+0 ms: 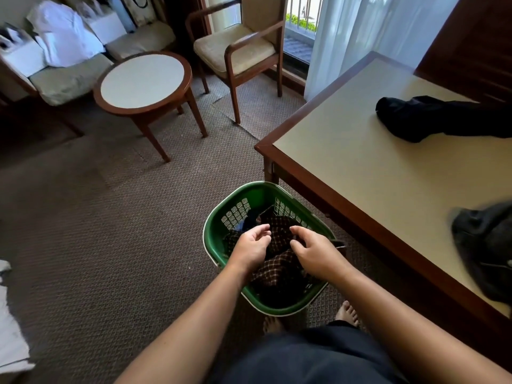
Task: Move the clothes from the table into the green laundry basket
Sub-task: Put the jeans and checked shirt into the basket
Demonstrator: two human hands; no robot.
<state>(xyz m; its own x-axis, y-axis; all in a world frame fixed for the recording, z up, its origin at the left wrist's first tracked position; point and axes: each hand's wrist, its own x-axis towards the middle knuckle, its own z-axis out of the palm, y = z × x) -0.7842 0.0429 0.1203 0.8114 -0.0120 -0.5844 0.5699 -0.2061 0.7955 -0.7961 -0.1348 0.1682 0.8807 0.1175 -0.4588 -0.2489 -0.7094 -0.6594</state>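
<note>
Head view looks down on one green laundry basket point(214, 239) standing on the carpet just beside the corner of the table point(346, 173). Inside it lies a dark checked garment point(277, 268), with a bit of blue cloth point(247, 221) showing near the far wall. Two bare hands hang over the basket: the left hand point(250, 249) has its fingers loosely curled and apart, holding nothing I can see; the right hand point(314, 252) is curled the same way just above the checked cloth, and whether its fingertips pinch the fabric I cannot tell. Two pieces of clothing lie on the table: one black garment point(432, 119) toward the far side and one dark grey garment point(484, 245), blurred, at the near right edge. Two bare feet point(346, 313) stand just behind the basket. Farther off are one round side table point(142, 80) and one wooden armchair point(238, 48).
</note>
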